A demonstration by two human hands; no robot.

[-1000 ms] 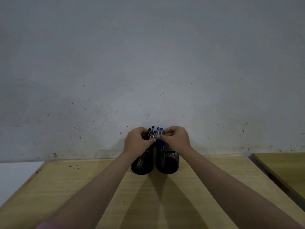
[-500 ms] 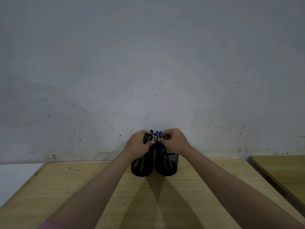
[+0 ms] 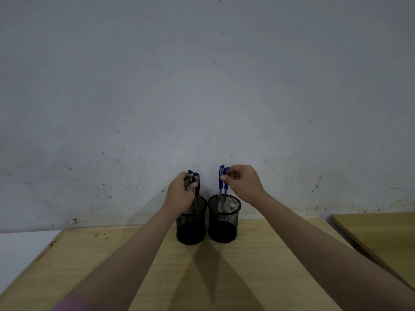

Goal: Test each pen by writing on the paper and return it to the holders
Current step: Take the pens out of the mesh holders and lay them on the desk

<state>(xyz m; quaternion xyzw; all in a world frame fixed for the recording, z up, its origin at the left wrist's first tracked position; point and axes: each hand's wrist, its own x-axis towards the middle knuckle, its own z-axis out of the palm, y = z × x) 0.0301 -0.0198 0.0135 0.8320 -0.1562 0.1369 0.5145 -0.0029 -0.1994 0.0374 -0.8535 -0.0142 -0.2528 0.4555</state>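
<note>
1. Both hands had hold of pens: my left hand (image 3: 179,195) was wrapped round the black pens (image 3: 195,181), and my right hand (image 3: 243,182) pinched the caps of the two blue pens (image 3: 222,179) between thumb and fingers.
2. Each bunch stood upright with its lower ends inside a holder: the black pens in the left mesh holder (image 3: 190,230), the blue pens in the right mesh holder (image 3: 223,223).
3. These two cups stood just beside each other on the wooden table (image 3: 112,265), close against the grey wall (image 3: 202,86).
4. I judged this the drawing-out step, with testing not yet begun.
5. No paper showed anywhere in view, so the next move called for lifting the pens clear of the rims without tipping the light cups, then finding the sheet.
</note>
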